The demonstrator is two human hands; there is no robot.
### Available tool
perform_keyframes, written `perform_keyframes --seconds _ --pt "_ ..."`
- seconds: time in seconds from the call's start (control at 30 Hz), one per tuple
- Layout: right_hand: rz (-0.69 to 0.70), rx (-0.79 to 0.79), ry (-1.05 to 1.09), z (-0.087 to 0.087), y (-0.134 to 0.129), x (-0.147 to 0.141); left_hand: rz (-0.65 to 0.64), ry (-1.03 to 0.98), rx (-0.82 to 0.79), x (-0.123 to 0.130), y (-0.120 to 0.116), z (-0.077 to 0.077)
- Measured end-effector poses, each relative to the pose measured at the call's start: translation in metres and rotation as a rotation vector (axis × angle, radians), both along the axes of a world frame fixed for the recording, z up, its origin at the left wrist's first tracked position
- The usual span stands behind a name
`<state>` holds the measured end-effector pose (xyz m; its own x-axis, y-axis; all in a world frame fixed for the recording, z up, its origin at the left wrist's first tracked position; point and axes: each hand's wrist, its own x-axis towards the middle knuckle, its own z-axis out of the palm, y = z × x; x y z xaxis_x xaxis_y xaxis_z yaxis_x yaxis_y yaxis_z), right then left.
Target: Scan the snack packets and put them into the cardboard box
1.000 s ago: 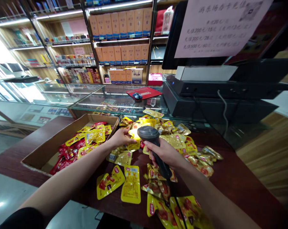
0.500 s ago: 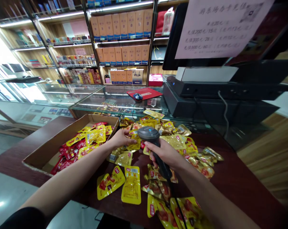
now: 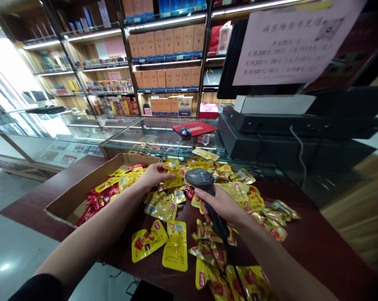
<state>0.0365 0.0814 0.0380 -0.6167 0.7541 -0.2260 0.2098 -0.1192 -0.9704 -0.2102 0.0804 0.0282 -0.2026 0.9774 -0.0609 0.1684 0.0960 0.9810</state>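
Note:
My left hand point(image 3: 156, 174) pinches a yellow snack packet point(image 3: 173, 172), raised a little over the pile beside the carton. A dark barcode scanner point(image 3: 218, 221) is gripped in my right hand point(image 3: 218, 202), its head pointing left toward that packet and its cable running down to the front edge. Under and around both hands lie gold packets point(image 3: 162, 207). Two yellow packets point(image 3: 175, 246) lie flat in front of me, with several more packets to their right. Left of my left hand, an open cardboard box point(image 3: 60, 200) holds red and yellow packets.
Behind the dark red table point(image 3: 113, 251) runs a glass counter point(image 3: 129, 131) with a red mat point(image 3: 201, 126) and a mouse point(image 3: 185, 132). At the right stand a monitor with a paper sign point(image 3: 289, 50) and a black cash drawer point(image 3: 289, 152).
My left hand has taken up a yellow packet and lifted it off the pile. The scanner stays in my right hand, and the view has shifted slightly.

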Motion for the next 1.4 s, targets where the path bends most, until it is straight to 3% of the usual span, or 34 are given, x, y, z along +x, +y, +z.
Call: perform_keyframes --seconds 0.13,0.23,0.4,0.53,0.6,0.73,0.9,1.0,1.1,1.17,1.27,1.4 --pt "0.022 0.014 0.001 0.001 -0.001 0.000 0.066 0.092 0.074 -0.032 -0.018 0.028" --pt "0.022 0.018 0.023 0.000 -0.002 0.000 0.122 0.147 0.095 -0.064 -0.040 0.040" --pt "0.026 0.048 0.001 0.002 -0.007 -0.002 0.253 0.248 0.073 -0.114 -0.078 0.044" --pt "0.037 0.118 -0.023 0.006 -0.012 -0.005 0.388 0.390 0.185 -0.129 -0.095 0.047" --pt "0.039 0.123 -0.021 0.005 -0.013 -0.006 0.382 0.485 0.221 -0.122 -0.097 0.049" --pt "0.041 0.086 -0.003 0.002 -0.013 -0.007 0.186 0.574 0.175 -0.081 -0.091 0.044" --pt "0.065 0.073 0.026 0.003 -0.015 -0.006 -0.125 0.666 0.017 -0.004 -0.083 0.011" --pt "0.088 0.076 0.020 0.004 -0.017 -0.006 -0.395 0.915 -0.159 0.033 -0.085 -0.008" --pt "0.103 0.076 0.016 0.004 -0.015 -0.005 -0.503 1.131 -0.259 0.054 -0.086 -0.020" --pt "0.098 0.067 0.012 0.003 -0.014 -0.005 -0.558 1.118 -0.272 0.057 -0.082 -0.027" --pt "0.079 0.042 0.033 0.002 -0.010 -0.003 -0.547 0.937 -0.283 0.050 -0.066 -0.037" --pt "0.021 0.010 0.044 0.001 -0.005 -0.001 -0.257 0.637 -0.133 0.033 -0.035 -0.046"
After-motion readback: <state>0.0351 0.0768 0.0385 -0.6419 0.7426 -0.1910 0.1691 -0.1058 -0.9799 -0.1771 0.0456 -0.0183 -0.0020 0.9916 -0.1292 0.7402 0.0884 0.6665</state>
